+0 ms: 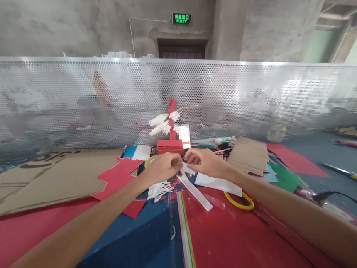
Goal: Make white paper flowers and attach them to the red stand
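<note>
My left hand (162,166) and my right hand (204,160) meet at the middle of the table, fingers pinched together on a small piece of white paper (186,168). A long white paper strip (196,192) runs down and right from under the hands. Just behind them stands a red paper model (170,143) with a red loop on top and white paper petals (162,125). White paper cuttings (158,190) lie under my left wrist.
Large brown cardboard sheets (45,179) lie at the left, smaller ones (249,155) at the right. Red paper (231,238), green paper (284,177), yellow rings (239,201) and a coloured strip bundle (186,237) cover the blue table. A perforated metal screen (256,94) closes the far edge. A black cable (353,202) runs right.
</note>
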Demonstrator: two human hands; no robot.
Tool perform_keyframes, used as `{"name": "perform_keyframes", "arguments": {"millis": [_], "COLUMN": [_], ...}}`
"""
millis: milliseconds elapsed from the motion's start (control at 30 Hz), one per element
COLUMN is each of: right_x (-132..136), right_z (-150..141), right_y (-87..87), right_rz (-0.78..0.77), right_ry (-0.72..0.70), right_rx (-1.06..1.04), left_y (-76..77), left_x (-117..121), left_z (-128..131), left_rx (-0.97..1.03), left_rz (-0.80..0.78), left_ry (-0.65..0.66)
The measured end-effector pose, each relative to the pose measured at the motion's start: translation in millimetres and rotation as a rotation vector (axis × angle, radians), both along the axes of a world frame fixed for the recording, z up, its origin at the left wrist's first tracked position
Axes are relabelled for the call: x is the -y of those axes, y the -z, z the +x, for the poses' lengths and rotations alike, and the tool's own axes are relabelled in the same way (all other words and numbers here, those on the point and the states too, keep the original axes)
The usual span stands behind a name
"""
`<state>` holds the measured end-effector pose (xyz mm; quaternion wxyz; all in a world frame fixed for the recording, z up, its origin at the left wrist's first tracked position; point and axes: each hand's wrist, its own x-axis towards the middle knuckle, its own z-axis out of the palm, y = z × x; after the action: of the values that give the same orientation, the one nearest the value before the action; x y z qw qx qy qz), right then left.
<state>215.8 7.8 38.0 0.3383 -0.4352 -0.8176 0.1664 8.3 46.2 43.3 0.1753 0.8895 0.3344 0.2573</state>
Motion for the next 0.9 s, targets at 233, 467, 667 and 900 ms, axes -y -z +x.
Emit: {"name": "perform_keyframes", "arguments": {"millis": [233,467,667,900], "right_x": [6,-1,-1,2], "right_z": [-3,-1,3,1], "right_y": [-2.0,13.3,7.7,2.7], "right_rz": [0.133,0.339,0.354,0.311], "right_ry": [-0.066,-0.032,-0.027,0.028], "right_rx": [0.158,0.368,0.308,0.244], "left_y": [6.1,3.9,1.4,1.9], "left_x": [-13,-7,-5,-3], "left_z": [-1,1,2,4], "left_rx": [0.083,0.146,0.182,0.224], "left_rz": [-0.295,-0.456,-0.461,-0.446], "left_ry": [-0.006,0.047,0.006,0.024]}}
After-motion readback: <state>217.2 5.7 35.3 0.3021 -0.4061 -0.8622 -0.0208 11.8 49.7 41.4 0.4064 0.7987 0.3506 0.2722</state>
